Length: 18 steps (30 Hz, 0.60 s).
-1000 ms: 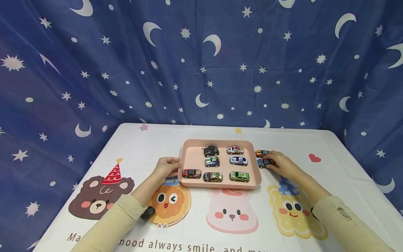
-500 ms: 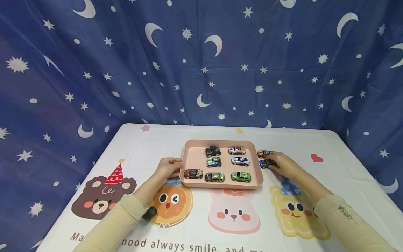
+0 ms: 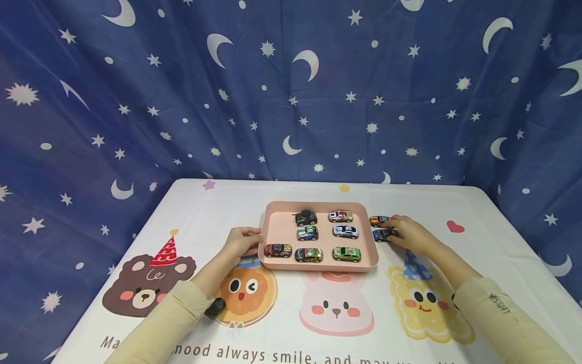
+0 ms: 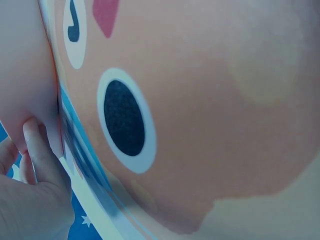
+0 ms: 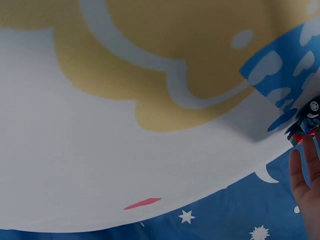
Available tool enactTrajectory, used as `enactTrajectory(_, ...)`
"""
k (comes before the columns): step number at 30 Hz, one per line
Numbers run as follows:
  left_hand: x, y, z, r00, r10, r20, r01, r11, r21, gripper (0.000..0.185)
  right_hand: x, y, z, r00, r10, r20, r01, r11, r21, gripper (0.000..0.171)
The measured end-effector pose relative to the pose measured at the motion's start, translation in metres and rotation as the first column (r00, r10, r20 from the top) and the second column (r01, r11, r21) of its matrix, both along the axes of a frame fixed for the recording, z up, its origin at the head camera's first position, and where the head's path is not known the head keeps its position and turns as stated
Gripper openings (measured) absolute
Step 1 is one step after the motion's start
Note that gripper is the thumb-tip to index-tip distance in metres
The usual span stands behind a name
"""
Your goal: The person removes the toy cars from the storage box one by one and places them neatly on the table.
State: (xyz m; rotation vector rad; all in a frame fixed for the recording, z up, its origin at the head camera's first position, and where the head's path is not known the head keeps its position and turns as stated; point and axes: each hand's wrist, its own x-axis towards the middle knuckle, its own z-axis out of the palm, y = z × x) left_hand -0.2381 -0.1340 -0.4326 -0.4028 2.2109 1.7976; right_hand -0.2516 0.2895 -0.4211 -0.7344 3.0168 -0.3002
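My left hand (image 3: 240,242) holds the left side of a shallow pink tray (image 3: 318,267). In the left wrist view, its fingers (image 4: 42,155) meet the tray wall (image 4: 25,65). Right of the tray, my right hand (image 3: 414,236) has its fingers around a blue toy car (image 3: 379,235), which stands on the tablecloth. An orange-red toy car (image 3: 377,221) stands just behind it, near my fingertips. Partly cut off in the right wrist view, the blue car (image 5: 311,120) shows beside the fingers. Inside the tray are several toy cars, among them a green one (image 3: 346,254), and a black toy tank (image 3: 305,218).
The white tablecloth (image 3: 423,202) carries printed cartoon figures and lettering. A small black object (image 3: 215,307) is by the left sleeve. Behind the table hangs a blue curtain (image 3: 254,76) with moons and stars.
The whole head view shifts slightly. Both hands, the tray and the cars keep practically the same places.
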Motion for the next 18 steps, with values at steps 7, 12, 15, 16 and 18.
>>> enactTrajectory(7, -0.0017, 0.0032, 0.0012, 1.0, 0.006, -0.002, -0.006, 1.0, -0.013, 0.034, 0.0006, 0.0001, 0.0047, 0.998, -0.042, 0.043, 0.043, 0.999, -0.022, 0.032)
enactTrajectory(12, -0.0016, 0.0025, 0.001, 1.0, 0.002, -0.002, -0.002, 1.0, -0.001, 0.035, 0.0021, 0.0002, 0.0061, 0.999, -0.044, 0.028, 0.047, 0.992, -0.113, 0.03)
enactTrajectory(15, -0.0013, 0.0004, 0.0001, 1.0, -0.002, 0.002, 0.002, 1.0, 0.008, 0.036, 0.0015, -0.0012, 0.0063, 0.999, -0.033, 0.02, 0.036, 0.988, -0.153, 0.028)
enactTrajectory(16, -0.0013, 0.0002, 0.0001, 1.0, 0.001, 0.005, -0.001, 1.0, 0.009, 0.036, 0.0013, -0.0019, 0.0067, 0.999, -0.031, 0.018, 0.034, 0.986, -0.162, 0.028)
enactTrajectory(18, -0.0016, -0.0002, 0.0001, 1.0, -0.004, 0.005, 0.004, 1.0, 0.009, 0.036, 0.0007, -0.0034, 0.0075, 0.999, -0.03, 0.015, 0.032, 0.984, -0.177, 0.028)
